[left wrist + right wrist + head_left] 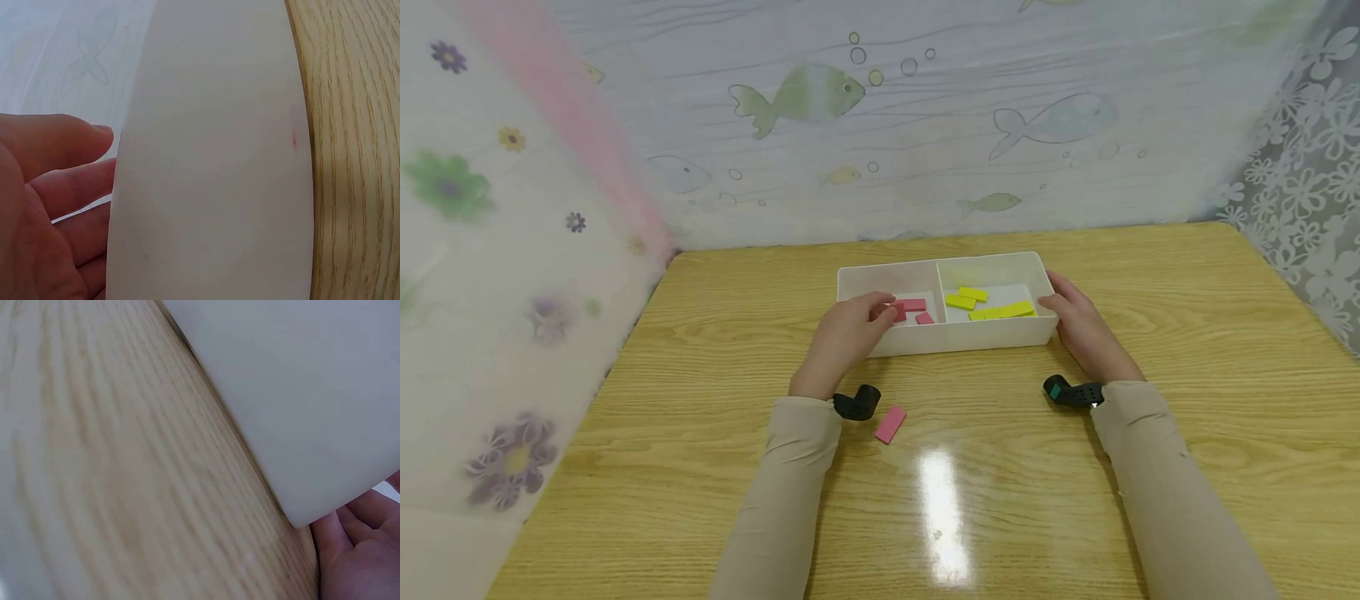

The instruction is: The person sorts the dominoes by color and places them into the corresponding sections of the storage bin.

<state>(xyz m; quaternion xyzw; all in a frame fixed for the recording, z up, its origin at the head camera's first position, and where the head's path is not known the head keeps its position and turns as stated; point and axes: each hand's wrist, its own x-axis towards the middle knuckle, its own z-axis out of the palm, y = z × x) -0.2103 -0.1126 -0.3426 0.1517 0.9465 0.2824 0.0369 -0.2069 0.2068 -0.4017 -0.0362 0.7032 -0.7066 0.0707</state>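
Note:
A white two-compartment box (985, 337) sits on the table. My left hand (847, 332) reaches over its front wall into the left compartment, fingers close over the pink blocks (913, 305) there. In the left wrist view the thumb (75, 142) stands apart from the fingers, whose tips are hidden behind the box wall (212, 150). My right hand (1081, 327) grips the box's right end, thumb over the rim and fingers along the outside. In the right wrist view its fingers (359, 528) are at the box's lower corner. Several yellow blocks (1002, 312) lie in the right compartment.
A single pink block (891, 425) lies on the wooden table (700, 467) in front of the box, near the left wrist's black camera (859, 403). Behind the table hangs a fish-patterned curtain (925, 125), with a flowered one (512, 333) at the left.

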